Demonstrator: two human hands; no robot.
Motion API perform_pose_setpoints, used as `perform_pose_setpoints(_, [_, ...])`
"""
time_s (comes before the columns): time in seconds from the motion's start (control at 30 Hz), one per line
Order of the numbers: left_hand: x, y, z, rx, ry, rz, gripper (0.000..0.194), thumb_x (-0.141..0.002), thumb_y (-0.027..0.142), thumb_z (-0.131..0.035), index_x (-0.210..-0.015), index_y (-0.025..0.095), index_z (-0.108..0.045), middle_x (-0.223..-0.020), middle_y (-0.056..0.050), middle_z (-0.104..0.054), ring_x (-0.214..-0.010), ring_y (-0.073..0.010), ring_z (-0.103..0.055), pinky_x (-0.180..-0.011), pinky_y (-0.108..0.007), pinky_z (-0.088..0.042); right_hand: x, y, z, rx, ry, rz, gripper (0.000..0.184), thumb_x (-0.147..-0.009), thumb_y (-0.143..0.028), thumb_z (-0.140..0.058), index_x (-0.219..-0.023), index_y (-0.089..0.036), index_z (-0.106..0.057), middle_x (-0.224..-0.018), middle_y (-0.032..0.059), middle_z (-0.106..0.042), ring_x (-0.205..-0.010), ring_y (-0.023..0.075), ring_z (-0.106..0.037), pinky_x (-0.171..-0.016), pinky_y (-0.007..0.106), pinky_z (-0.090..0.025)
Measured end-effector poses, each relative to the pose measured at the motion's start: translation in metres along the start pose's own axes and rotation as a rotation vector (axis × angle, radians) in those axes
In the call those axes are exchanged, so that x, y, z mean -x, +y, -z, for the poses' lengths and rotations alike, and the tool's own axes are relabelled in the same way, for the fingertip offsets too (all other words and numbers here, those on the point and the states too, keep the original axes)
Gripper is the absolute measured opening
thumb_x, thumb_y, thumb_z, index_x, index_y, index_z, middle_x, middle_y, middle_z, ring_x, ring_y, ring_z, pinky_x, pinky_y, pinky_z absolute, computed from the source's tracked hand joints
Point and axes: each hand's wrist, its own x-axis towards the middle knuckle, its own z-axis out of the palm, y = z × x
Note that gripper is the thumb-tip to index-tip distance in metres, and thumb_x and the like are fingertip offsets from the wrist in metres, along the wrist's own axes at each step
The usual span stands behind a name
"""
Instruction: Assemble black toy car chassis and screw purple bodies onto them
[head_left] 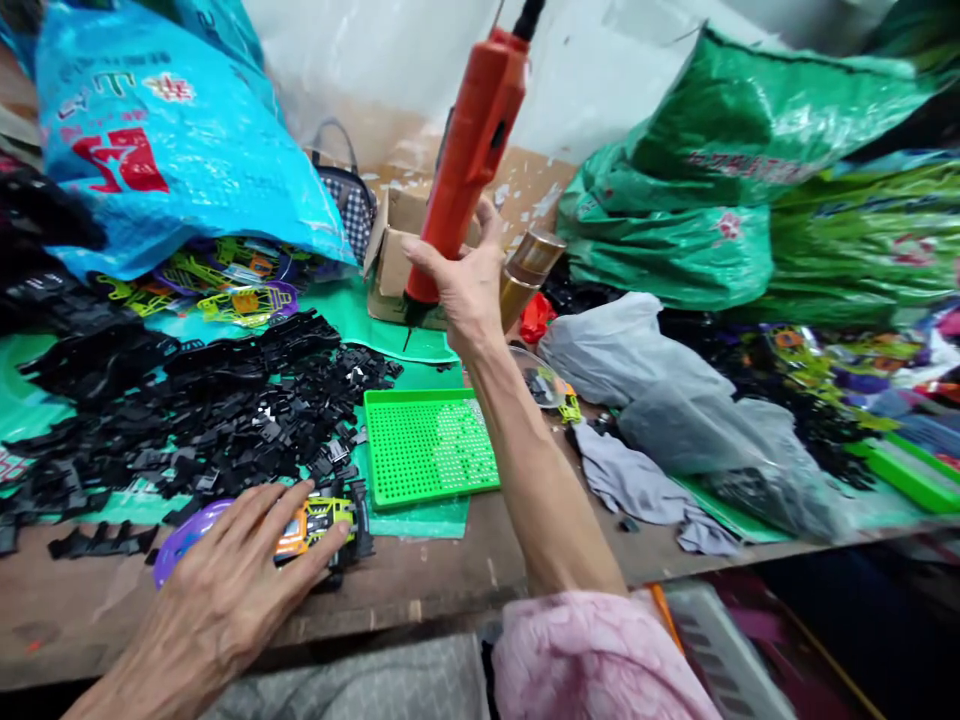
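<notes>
My right hand (469, 275) is closed around the lower body of a red electric screwdriver (472, 150), whose bit points down above the back edge of a green perforated tray (405, 493). The tool's cord runs up out of view. At the front edge of the table, my left hand (232, 580) lies over a toy car assembly (322, 520), thumb on the near side and fingers across the top, holding it against the wood. Purple, orange, yellow-green and black parts of it show around the fingers; the rest is hidden. Small whitish pieces, probably screws, cover the tray's right half.
Loose black plastic parts (247, 410) are heaped on the left. Behind them a blue sack (187, 150) spills coloured car parts. A cardboard box (390, 250) stands at the back. Grey plastic bags (652, 370), a grey cloth (637, 480) and green sacks (675, 220) lie on the right.
</notes>
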Motion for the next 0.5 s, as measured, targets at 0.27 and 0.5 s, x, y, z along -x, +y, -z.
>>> perform_pose_setpoints(0.27, [-0.006, -0.001, 0.004, -0.053, -0.012, -0.022, 0.042, -0.086, 0.025, -0.054, -0.128, 0.031, -0.058, -0.121, -0.022, -0.059, -0.101, -0.036, -0.061, -0.076, -0.047, -0.053, 0.043, -0.032, 0.033, -0.2, -0.182, -0.025, 0.048, -0.06, -0.04, -0.083, -0.094, -0.025, -0.053, -0.079, -0.0047, -0.062, -0.066, 0.0133, -0.06, -0.065, 0.033, -0.057])
perform_pose_setpoints(0.5, [-0.013, 0.004, -0.001, -0.032, 0.044, -0.012, 0.04, -0.086, 0.016, -0.049, -0.121, 0.026, -0.062, -0.117, -0.02, -0.062, -0.098, -0.0344, -0.061, -0.08, -0.051, -0.049, 0.074, -0.041, 0.061, -0.29, -0.201, -0.13, 0.041, -0.069, -0.042, -0.078, -0.095, -0.024, -0.053, -0.058, -0.0091, -0.055, -0.041, 0.0113, -0.054, -0.039, 0.027, -0.048])
